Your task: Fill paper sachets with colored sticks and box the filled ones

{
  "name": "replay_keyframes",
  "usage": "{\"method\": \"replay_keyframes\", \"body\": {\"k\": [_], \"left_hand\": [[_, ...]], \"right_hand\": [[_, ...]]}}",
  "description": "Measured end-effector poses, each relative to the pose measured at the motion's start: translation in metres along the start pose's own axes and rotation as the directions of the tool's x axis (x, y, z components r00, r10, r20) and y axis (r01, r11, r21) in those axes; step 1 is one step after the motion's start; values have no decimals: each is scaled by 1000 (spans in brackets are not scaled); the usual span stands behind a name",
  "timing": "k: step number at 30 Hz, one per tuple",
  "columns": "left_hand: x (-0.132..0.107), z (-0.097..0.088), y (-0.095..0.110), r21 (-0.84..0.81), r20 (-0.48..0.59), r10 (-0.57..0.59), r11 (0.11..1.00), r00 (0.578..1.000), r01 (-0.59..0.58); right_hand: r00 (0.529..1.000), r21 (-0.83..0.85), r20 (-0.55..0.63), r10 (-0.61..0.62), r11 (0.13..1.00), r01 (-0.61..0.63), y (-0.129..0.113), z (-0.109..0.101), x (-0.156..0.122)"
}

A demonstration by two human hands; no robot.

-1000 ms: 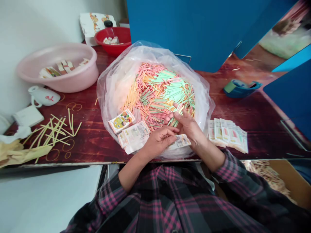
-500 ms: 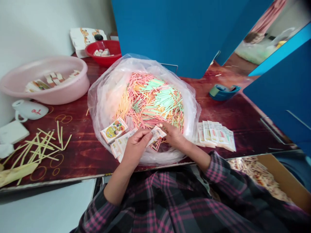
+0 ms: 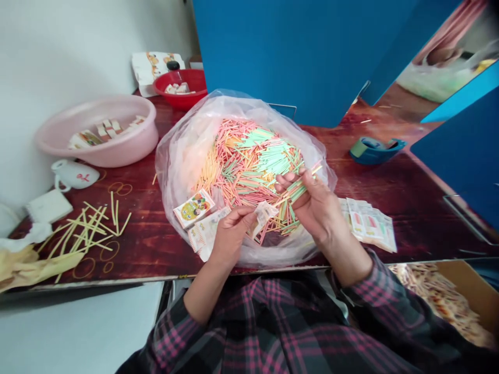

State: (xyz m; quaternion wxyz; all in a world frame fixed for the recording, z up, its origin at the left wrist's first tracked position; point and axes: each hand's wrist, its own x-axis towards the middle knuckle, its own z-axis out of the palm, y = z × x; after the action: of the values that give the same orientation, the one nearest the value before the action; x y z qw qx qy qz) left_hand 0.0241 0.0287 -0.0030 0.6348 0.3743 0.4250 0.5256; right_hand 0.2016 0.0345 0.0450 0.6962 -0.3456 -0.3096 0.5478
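A clear plastic bag (image 3: 179, 150) lies open on the dark red table (image 3: 409, 182), full of pink, orange and green sticks (image 3: 241, 156). My right hand (image 3: 315, 208) is closed on a bunch of these coloured sticks (image 3: 296, 195) over the bag's near side. My left hand (image 3: 230, 234) pinches a small printed packet (image 3: 265, 213) just beside that bunch. More printed packets (image 3: 195, 208) rest on the bag's front left edge.
A row of flat packets (image 3: 370, 221) lies right of the bag. A pink basin (image 3: 97, 130), a red bowl (image 3: 181, 85), a white cup (image 3: 74, 174) and loose yellow sticks (image 3: 89, 223) sit left. A blue tape dispenser (image 3: 374, 148) stands right; a cardboard box (image 3: 444, 296) is below the table edge.
My right hand has lifted a bunch of sticks out of the pile. My left hand has raised the small packet off the bag's edge and brought it up to the bunch.
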Motion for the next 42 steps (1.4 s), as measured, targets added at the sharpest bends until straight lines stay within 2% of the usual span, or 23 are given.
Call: {"method": "replay_keyframes", "body": {"k": [4, 9, 14, 21, 28, 36, 38, 42], "left_hand": [[0, 2, -4, -23, 21, 38, 999, 999, -38], [0, 6, -2, -69, 17, 29, 997, 999, -27], [0, 8, 1, -113, 36, 18, 993, 999, -14], [0, 12, 1, -171, 50, -8, 985, 999, 16], [-1, 14, 0, -196, 71, 10, 981, 997, 4], [-1, 13, -3, -185, 52, 15, 983, 999, -5], [-1, 13, -3, -178, 42, 4, 984, 999, 4], [-2, 14, -4, -179, 52, -26, 983, 998, 35]], "right_hand": [[997, 88, -10, -79, 993, 79, -10, 25, -11], [967, 38, -11, -255, 966, 256, -5, 43, -19], [945, -89, 42, -326, 940, 328, 5, 49, -23], [922, -190, 95, -375, 903, 387, 20, 44, -25], [925, -197, 79, -372, 904, 380, 27, 39, -24], [978, -84, -61, -199, 978, 193, 24, 39, -15], [977, -77, -75, -200, 978, 194, 22, 41, -12], [957, -128, -75, -279, 955, 268, 24, 44, -14]]}}
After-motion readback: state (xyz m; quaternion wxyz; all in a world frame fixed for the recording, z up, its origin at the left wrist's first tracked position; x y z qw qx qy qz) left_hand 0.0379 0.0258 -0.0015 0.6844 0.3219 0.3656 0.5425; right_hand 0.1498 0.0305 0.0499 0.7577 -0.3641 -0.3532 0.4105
